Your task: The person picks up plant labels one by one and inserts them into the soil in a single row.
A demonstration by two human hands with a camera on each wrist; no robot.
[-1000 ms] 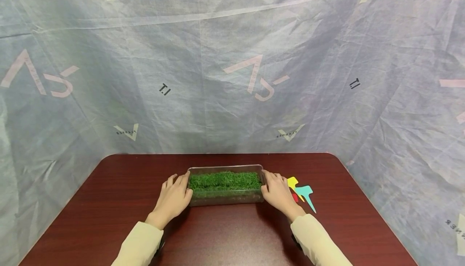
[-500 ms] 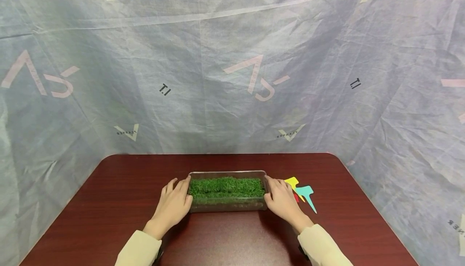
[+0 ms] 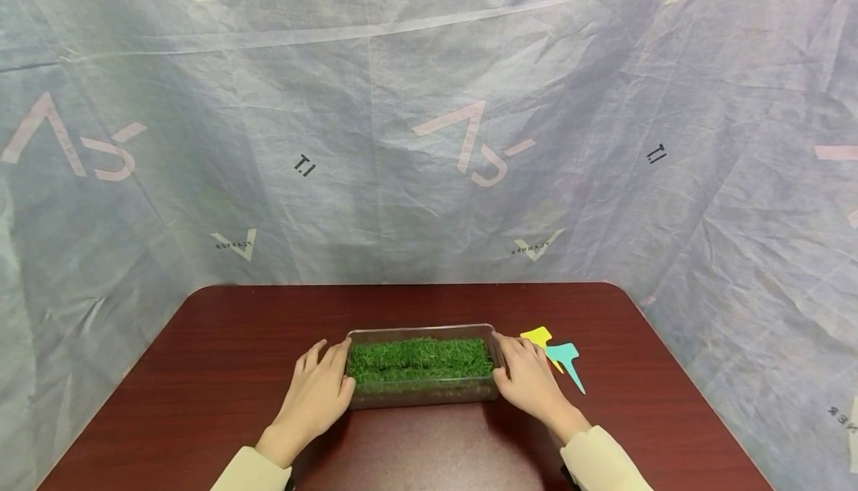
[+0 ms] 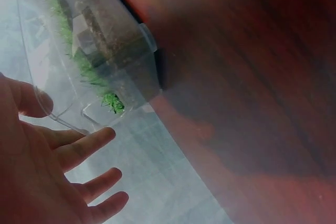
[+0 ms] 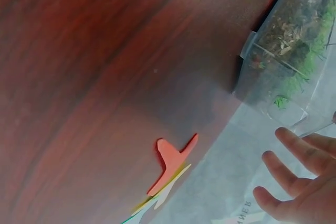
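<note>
A clear rectangular plastic box (image 3: 422, 397) sits near the middle of the table, holding green grass (image 3: 422, 357) over brown soil (image 5: 281, 48). At its left end, my left hand (image 3: 313, 394) presses with thumb and fingertips, and the outer fingers stretch out free in the left wrist view. My right hand (image 3: 536, 383) touches the opposite end in the same way, its fingers mostly straight. Close beyond the right hand lie T-shaped plant labels: a yellow label (image 3: 538, 336), a turquoise label (image 3: 566, 357) and a red label (image 5: 170, 161), which the hand hides in the head view.
The dark red wooden table (image 3: 221, 372) has rounded far corners. Grey-blue cloth (image 3: 429, 141) with printed letters hangs behind it and along both sides.
Both hands have slid the box toward me along the table, slightly rightward. The right hand now covers the red label in the head view. The yellow and turquoise labels have stayed put.
</note>
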